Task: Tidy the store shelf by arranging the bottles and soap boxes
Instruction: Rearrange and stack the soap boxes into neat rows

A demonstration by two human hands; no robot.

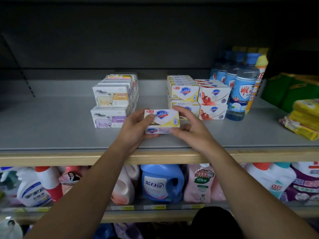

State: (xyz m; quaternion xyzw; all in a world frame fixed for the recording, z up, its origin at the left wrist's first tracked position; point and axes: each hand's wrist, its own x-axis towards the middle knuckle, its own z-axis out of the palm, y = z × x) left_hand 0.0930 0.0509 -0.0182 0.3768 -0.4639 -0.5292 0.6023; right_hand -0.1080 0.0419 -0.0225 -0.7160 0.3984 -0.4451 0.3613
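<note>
A white and yellow Safeguard soap box point(164, 119) is held just above the grey shelf point(51, 128), near its front middle. My left hand point(136, 126) grips the box's left end and my right hand point(186, 125) grips its right end. Behind it to the right stand stacked yellow Safeguard boxes point(184, 92) and red pomegranate Safeguard boxes point(214, 95). To the left are stacked sheep soap boxes point(111, 99). Clear blue-capped bottles point(241, 90) stand in a row at the right, with a yellow-capped bottle point(259, 73) behind them.
Yellow wrapped packs point(303, 118) lie at the shelf's right edge, with green packages point(291, 90) behind them. The wooden shelf lip point(51, 157) runs across below my arms. The lower shelf holds detergent jugs point(162, 183) and pouches.
</note>
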